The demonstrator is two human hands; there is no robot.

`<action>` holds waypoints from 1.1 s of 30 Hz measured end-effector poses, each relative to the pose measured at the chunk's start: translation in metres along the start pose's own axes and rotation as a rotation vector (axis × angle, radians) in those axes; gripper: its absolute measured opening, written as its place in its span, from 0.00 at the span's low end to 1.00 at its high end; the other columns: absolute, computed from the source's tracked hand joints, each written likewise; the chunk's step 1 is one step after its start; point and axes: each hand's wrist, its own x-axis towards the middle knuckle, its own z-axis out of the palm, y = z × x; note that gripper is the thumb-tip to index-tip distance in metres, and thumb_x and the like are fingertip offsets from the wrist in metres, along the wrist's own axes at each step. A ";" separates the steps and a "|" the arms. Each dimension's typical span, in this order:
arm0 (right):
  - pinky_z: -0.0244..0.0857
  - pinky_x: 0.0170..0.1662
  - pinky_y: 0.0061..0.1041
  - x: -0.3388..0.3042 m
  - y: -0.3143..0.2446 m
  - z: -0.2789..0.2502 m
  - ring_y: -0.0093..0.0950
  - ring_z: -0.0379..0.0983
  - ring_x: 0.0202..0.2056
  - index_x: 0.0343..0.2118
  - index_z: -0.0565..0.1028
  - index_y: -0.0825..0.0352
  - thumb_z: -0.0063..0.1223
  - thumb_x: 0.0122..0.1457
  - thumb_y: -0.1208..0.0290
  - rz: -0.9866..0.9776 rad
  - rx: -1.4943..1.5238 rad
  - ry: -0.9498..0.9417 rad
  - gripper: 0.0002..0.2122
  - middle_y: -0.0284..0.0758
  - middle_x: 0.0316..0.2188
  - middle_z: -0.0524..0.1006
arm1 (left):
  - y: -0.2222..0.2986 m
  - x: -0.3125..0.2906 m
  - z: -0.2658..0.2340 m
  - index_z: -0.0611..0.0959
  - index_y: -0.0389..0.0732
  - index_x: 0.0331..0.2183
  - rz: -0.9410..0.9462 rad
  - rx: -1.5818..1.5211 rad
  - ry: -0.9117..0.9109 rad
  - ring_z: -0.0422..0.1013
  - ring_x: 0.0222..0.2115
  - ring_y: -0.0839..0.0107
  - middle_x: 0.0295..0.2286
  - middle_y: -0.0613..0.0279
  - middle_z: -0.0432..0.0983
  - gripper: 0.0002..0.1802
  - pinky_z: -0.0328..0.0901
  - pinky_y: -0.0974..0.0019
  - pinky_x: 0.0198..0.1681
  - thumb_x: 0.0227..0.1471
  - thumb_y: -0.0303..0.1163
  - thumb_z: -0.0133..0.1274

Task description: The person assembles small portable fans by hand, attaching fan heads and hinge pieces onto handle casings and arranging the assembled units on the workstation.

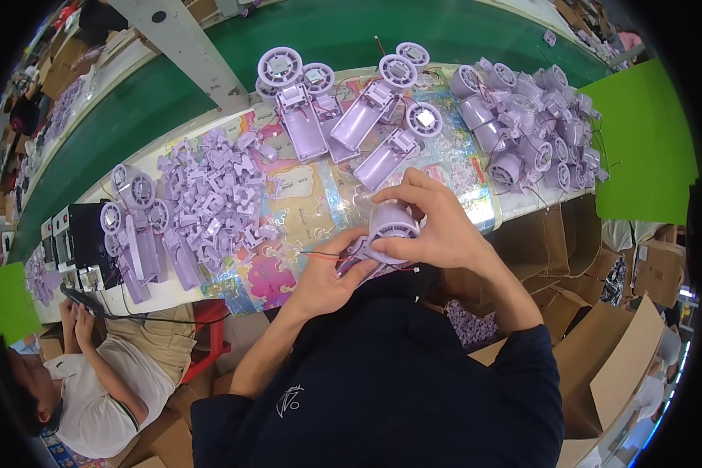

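Close to my body, over the table's near edge, I hold a lilac plastic fan housing [395, 221] with a round, spoked end. My right hand [442, 224] wraps round its cylinder, with the thumb on the rim. Below it, my left hand [327, 274] grips a lilac handle part [356, 253] against the housing; how far the two are joined is hidden by my fingers. Thin red and black wires stick out beside my left hand. Just beyond my hands lies a fan with an open handle shell [390, 160]; more such fans [304, 129] lie farther back.
Small lilac plastic parts [214, 195] form a heap on the left. Fan housings with wires [526, 125] are piled at the right. A co-worker [105, 374] at lower left holds a black tool. Cardboard boxes [624, 366] stand at lower right, and a green conveyor belt [335, 35] runs behind.
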 end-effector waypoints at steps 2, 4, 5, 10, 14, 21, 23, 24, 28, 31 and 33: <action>0.64 0.35 0.28 0.001 0.000 0.002 0.30 0.70 0.33 0.46 0.81 0.67 0.74 0.43 0.62 -0.008 0.018 -0.013 0.26 0.34 0.31 0.69 | -0.002 -0.001 -0.001 0.77 0.31 0.52 -0.005 -0.010 0.016 0.75 0.44 0.71 0.41 0.54 0.80 0.23 0.69 0.66 0.49 0.57 0.25 0.62; 0.64 0.37 0.26 0.000 0.000 0.002 0.28 0.69 0.33 0.47 0.81 0.66 0.73 0.44 0.63 0.020 0.071 0.018 0.26 0.33 0.32 0.71 | -0.006 0.000 0.002 0.77 0.33 0.53 -0.031 -0.127 0.018 0.74 0.44 0.74 0.43 0.58 0.80 0.22 0.69 0.68 0.50 0.58 0.25 0.62; 0.64 0.37 0.26 0.001 0.001 0.002 0.28 0.69 0.33 0.47 0.81 0.66 0.73 0.44 0.63 0.015 0.072 0.014 0.26 0.33 0.32 0.71 | -0.006 -0.001 0.002 0.77 0.33 0.53 -0.030 -0.126 0.025 0.74 0.44 0.74 0.43 0.58 0.80 0.22 0.69 0.68 0.50 0.58 0.25 0.62; 0.62 0.39 0.22 0.004 0.007 0.007 0.23 0.67 0.34 0.50 0.80 0.65 0.71 0.48 0.63 0.046 0.175 0.042 0.26 0.31 0.36 0.74 | -0.004 -0.002 0.007 0.76 0.31 0.55 -0.001 -0.294 0.089 0.74 0.47 0.74 0.46 0.58 0.79 0.23 0.68 0.68 0.52 0.59 0.24 0.60; 0.62 0.38 0.21 0.007 0.020 0.019 0.20 0.67 0.34 0.50 0.79 0.67 0.65 0.57 0.66 0.033 0.249 0.050 0.19 0.31 0.37 0.77 | -0.012 -0.004 0.000 0.76 0.30 0.55 0.036 -0.239 0.110 0.73 0.48 0.74 0.46 0.58 0.79 0.23 0.67 0.67 0.54 0.59 0.23 0.60; 0.64 0.30 0.21 -0.007 0.085 0.053 0.18 0.69 0.25 0.35 0.80 0.72 0.58 0.63 0.74 0.095 0.065 0.741 0.05 0.32 0.25 0.78 | -0.031 0.001 -0.014 0.76 0.29 0.56 0.042 -0.179 0.275 0.72 0.50 0.73 0.47 0.58 0.79 0.24 0.66 0.67 0.56 0.59 0.22 0.60; 0.62 0.27 0.21 -0.014 0.108 0.060 0.17 0.67 0.23 0.34 0.79 0.71 0.60 0.62 0.76 0.171 -0.035 0.766 0.04 0.31 0.23 0.77 | -0.038 0.004 -0.018 0.76 0.29 0.56 -0.026 -0.355 0.298 0.72 0.50 0.73 0.48 0.58 0.78 0.24 0.66 0.67 0.56 0.59 0.22 0.59; 0.60 0.26 0.20 -0.017 0.111 0.062 0.16 0.66 0.22 0.33 0.79 0.71 0.60 0.62 0.76 0.174 0.059 0.777 0.04 0.30 0.21 0.75 | -0.040 0.005 -0.024 0.75 0.29 0.56 -0.036 -0.355 0.287 0.72 0.50 0.73 0.48 0.59 0.78 0.24 0.66 0.67 0.56 0.60 0.22 0.59; 0.60 0.25 0.20 -0.016 0.109 0.063 0.15 0.66 0.22 0.31 0.80 0.71 0.61 0.61 0.76 0.172 0.038 0.788 0.04 0.29 0.20 0.75 | -0.034 0.014 -0.025 0.75 0.30 0.56 -0.021 -0.300 0.203 0.72 0.50 0.74 0.48 0.60 0.78 0.23 0.65 0.68 0.56 0.60 0.22 0.59; 0.61 0.24 0.22 -0.015 0.104 0.068 0.19 0.68 0.20 0.30 0.80 0.70 0.62 0.59 0.77 0.102 0.005 0.772 0.03 0.33 0.20 0.76 | -0.036 0.018 -0.011 0.76 0.31 0.55 0.042 -0.288 0.227 0.73 0.48 0.75 0.47 0.60 0.78 0.23 0.66 0.69 0.54 0.59 0.23 0.60; 0.61 0.24 0.22 -0.021 0.100 0.072 0.20 0.68 0.20 0.30 0.80 0.70 0.62 0.58 0.78 0.096 0.017 0.759 0.03 0.33 0.19 0.75 | -0.039 0.024 -0.003 0.77 0.32 0.54 0.022 -0.243 0.187 0.73 0.46 0.75 0.46 0.60 0.79 0.22 0.67 0.69 0.52 0.59 0.24 0.60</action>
